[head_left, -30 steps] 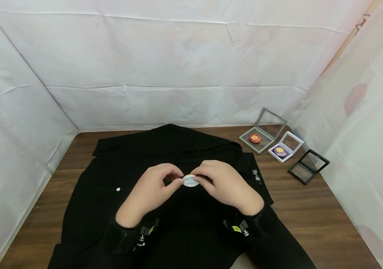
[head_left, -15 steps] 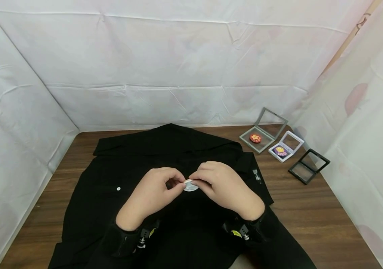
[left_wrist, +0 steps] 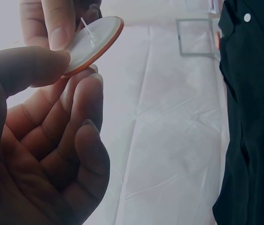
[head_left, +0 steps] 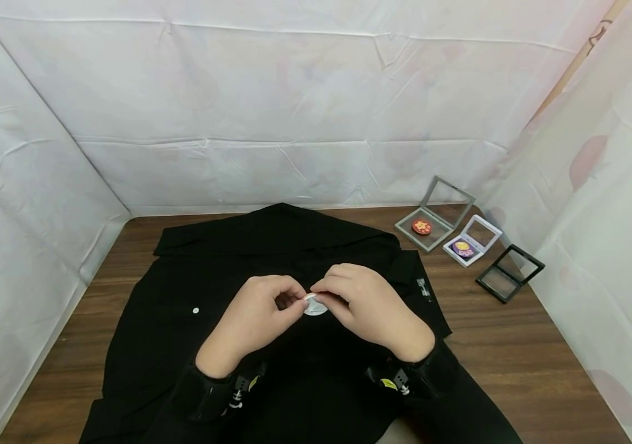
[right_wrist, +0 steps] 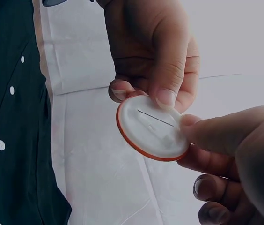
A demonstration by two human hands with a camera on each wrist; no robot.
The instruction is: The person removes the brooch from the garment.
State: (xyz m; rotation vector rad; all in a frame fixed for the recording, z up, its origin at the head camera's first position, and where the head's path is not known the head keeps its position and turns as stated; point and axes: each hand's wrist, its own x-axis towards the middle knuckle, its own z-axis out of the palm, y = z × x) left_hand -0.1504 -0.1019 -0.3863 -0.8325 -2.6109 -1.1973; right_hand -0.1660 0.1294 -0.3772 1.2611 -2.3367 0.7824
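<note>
Between my two hands, over a black shirt [head_left: 143, 351], is a round pin badge [right_wrist: 155, 140] with its white back toward me and an orange rim. My left hand [head_left: 257, 314] pinches its left edge between thumb and fingers. At the opposite edge my right hand [head_left: 368, 308] grips it the same way, thumb on the back. A thin metal pin needle [left_wrist: 88, 28] sticks up from the badge's back in the left wrist view. The badge's front is hidden. White shirt buttons [right_wrist: 1, 145] run down the dark cloth.
At the right on the wooden table [head_left: 521, 357] stand a grey clear case [head_left: 404, 229] with a red badge [head_left: 421, 227], a white case [head_left: 466, 264] with a purple badge [head_left: 462, 249], and a black case [head_left: 500, 283], all with lids raised. White curtains [head_left: 293, 111] enclose the table.
The badge and both hands have shifted slightly toward my body since a second ago. My fingers have closed in a little over the badge, so less of it shows. The cases have not moved.
</note>
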